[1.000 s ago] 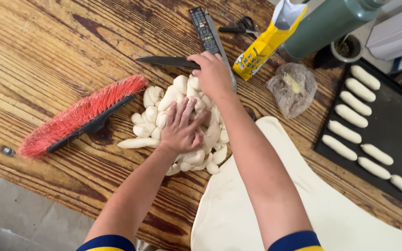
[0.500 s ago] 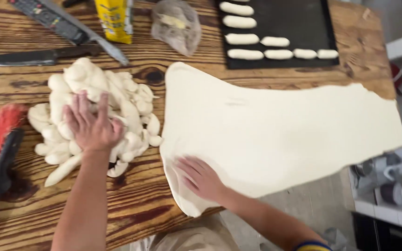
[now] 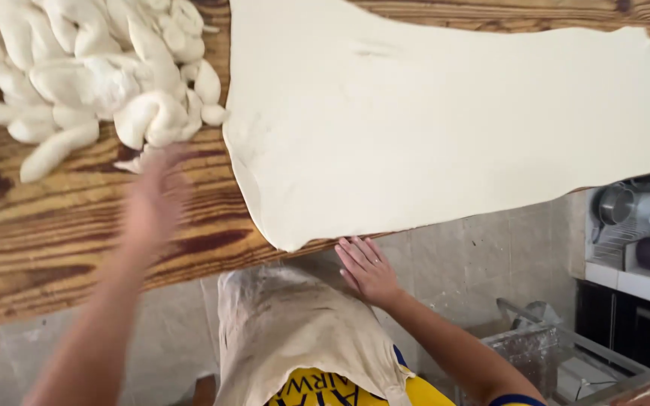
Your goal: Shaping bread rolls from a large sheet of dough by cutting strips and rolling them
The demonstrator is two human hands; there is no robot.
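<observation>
The rolled dough sheet point(image 3: 445, 128) lies flat on the wooden tabletop point(image 3: 62, 248), covering most of its right half, with its lower corner drooping just past the tabletop's near edge. By its look it is soft, thin and limp; it would likely stretch or tear if lifted by one point, so a hold along the near edge with both palms spread beneath seems soundest. The right hand point(image 3: 368, 268) sits just below that overhanging corner, fingers point(image 3: 355, 252) straight and close together, palm down, holding nothing; whether the tips touch the dough cannot be told. The left hand point(image 3: 156, 197) is blurred above the bare wood, between the sheet and the pile of dough pieces point(image 3: 99, 75); it appears open and empty, near the pile but apart from it. The pieces, small pale rolls heaped at the upper left, touch one another and lie just beside the sheet's left edge. A floured cloth apron point(image 3: 295, 331) hangs below the tabletop over a yellow shirt. At far right, metal pots point(image 3: 626, 207) stand on a low shelf, well apart from the work.
</observation>
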